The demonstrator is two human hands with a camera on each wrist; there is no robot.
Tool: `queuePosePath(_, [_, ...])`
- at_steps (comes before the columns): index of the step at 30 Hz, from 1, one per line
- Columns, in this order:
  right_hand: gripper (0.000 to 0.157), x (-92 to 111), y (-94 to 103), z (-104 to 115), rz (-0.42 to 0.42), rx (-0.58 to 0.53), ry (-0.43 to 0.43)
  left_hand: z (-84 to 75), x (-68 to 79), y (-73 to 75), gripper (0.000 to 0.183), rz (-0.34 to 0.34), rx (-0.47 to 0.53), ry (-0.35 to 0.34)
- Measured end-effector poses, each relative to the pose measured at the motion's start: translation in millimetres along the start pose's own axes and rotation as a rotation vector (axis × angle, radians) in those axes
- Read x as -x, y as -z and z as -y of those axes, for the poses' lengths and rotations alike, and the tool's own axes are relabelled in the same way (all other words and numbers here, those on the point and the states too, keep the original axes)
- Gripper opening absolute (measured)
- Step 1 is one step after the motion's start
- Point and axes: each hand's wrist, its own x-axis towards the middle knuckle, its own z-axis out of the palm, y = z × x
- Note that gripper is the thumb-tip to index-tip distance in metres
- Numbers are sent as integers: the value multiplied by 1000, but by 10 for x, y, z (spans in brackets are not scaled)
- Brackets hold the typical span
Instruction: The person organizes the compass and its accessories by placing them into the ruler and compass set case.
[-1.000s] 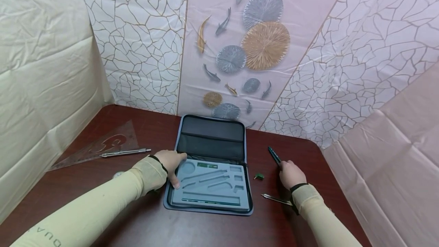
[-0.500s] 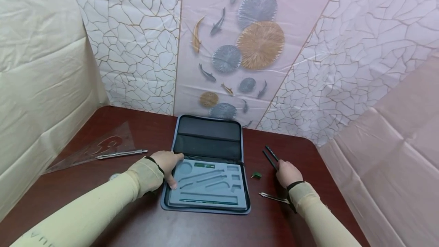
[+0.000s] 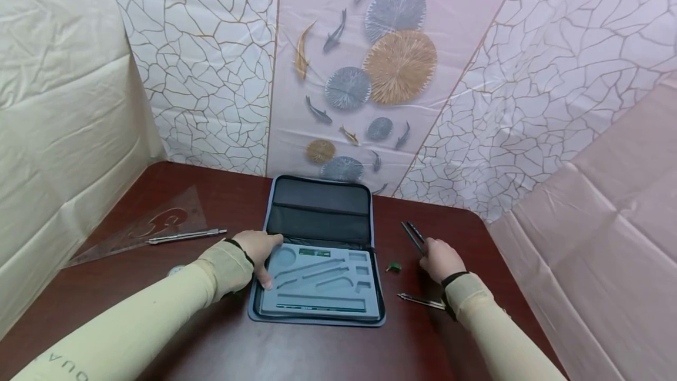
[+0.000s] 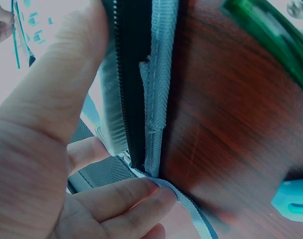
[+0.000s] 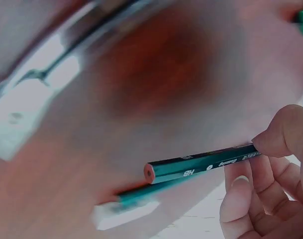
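while a green pencil (image 5: 201, 165) is pinched between thumb and fingers of the right hand (image 3: 443, 260), right of the zip case (image 3: 319, 218), a second pencil (image 5: 146, 192) shows just beside it; the left hand (image 3: 258, 251) grips the case's left edge.

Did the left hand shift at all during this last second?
No, neither way: against the zippered case in the head view, the left hand still grips the same spot beside the round recess.

A dark-green HB pencil (image 5: 201, 166) slants between the right fingers (image 5: 236, 204), its flat end (image 5: 149, 174) showing. The zippered case (image 3: 317, 323) lies open on the desk (image 3: 264, 348), lid (image 3: 319, 200) back, its grey moulded tray (image 3: 296, 291) exposed, left fingers (image 4: 116, 196) holding its left edge.
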Motion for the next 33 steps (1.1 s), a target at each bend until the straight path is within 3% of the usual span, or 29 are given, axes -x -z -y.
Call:
queuePosePath(5, [11,-3,69,239,-13,-32,71,12,-2,-12,97,8,1,10])
queuePosePath(12, [9,80,155,754,67,-64,175,-25,57,35,96,16,3,2])
queuePosePath(21, [8,407,84,1367,119,-62,480,-53,87,54,95,15,4,-2])
queuePosePath(27, [10,585,16,1576,81,-42,670,-35,52,20,94,5,9,-6])
queuePosePath(33, [9,643,-58,1694,62,-10,756,-2,12,-23,95,-2,13,-8])
